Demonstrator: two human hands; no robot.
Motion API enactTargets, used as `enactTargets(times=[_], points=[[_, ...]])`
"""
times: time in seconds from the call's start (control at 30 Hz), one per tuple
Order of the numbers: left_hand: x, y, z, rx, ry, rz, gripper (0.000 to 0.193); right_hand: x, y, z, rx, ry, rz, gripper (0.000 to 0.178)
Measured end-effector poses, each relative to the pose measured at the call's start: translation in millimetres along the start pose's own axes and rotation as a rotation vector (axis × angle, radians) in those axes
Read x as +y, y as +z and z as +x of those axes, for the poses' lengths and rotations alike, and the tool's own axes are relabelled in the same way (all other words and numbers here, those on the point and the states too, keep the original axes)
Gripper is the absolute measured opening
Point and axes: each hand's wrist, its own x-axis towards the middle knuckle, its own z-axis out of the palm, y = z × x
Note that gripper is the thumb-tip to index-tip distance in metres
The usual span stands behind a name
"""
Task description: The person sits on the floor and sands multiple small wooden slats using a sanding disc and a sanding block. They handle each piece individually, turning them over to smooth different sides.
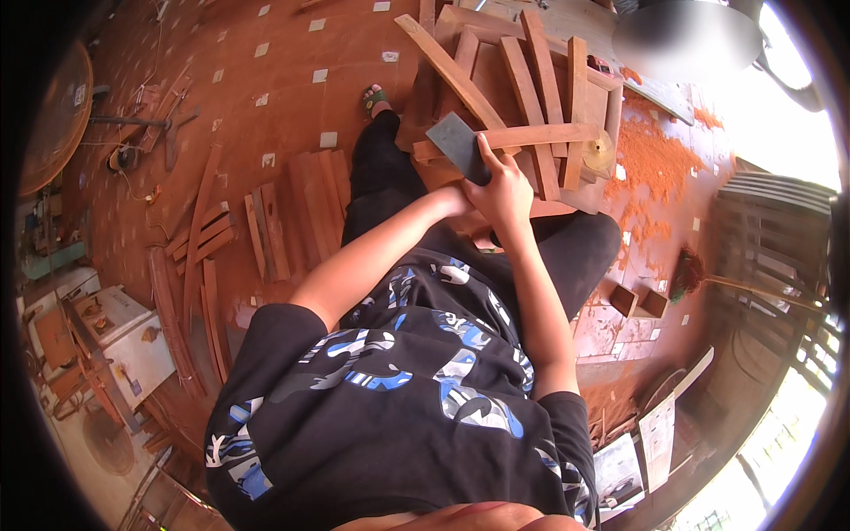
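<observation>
A dark grey flat rectangular sheet (459, 147) juts up from my hands, in front of the wood pile. My right hand (507, 193) is closed on its lower right edge, with the index finger stretched along it. Close against it from the left is my left hand (455, 200); its fingers are hidden behind the right hand. Just beyond the sheet, a planed wood strip (549, 134) lies crosswise over other strips. Several more wood strips (529, 88) rest at angles on a brown wooden panel (460, 19) in front of me.
Orange shavings (655, 155) cover the floor at the right, near a broom (689, 273) and a small wooden box (639, 302). Boards (310, 199) and long strips (173, 310) lie at the left. A slatted wooden frame (779, 239) stands at the far right.
</observation>
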Motion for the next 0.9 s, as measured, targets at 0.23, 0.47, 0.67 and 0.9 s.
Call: enactTargets(times=[0.23,0.47,0.67,0.9], points=[[-11,4,12,0.051,-0.436,-0.317,0.037,63,-16,17,0.295,0.213,-0.078,0.081],[-18,11,14,0.09,-0.363,-0.349,0.04,44,-11,3,0.263,0.181,-0.115,0.083],[-13,2,10,0.123,-0.316,-0.227,0.048,5,-16,4,-0.03,0.074,0.042,0.08],[-4,-1,4,0.312,-0.311,-0.486,0.029,66,-40,13,0.222,0.36,-0.163,0.081]])
